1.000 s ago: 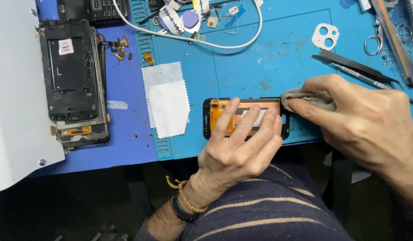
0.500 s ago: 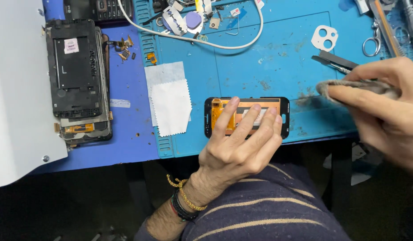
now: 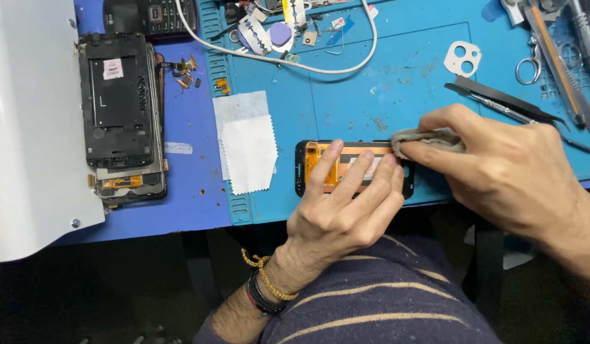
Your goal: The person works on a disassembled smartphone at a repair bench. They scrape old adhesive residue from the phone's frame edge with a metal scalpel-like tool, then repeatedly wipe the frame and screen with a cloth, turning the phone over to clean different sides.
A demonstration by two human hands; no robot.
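Phone repair workshop: blue repair mat (image 3: 397, 83) on worktop, stacked dismantled phone frames (image 3: 119, 114), tweezers (image 3: 511, 105), scissors (image 3: 531, 60), razor blades (image 3: 256, 35), loose screws and small parts (image 3: 183, 73), white cable (image 3: 307, 60).

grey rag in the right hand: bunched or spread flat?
Bunched: the grey rag sits wadded under the right hand fingers, on the screen panel edge.

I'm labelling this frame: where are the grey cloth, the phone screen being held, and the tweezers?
grey cloth (image 3: 417, 136), head view, its bare left end.
phone screen (image 3: 315, 159), head view, orange back near the left end.
tweezers (image 3: 499, 102), head view, mid-shaft.
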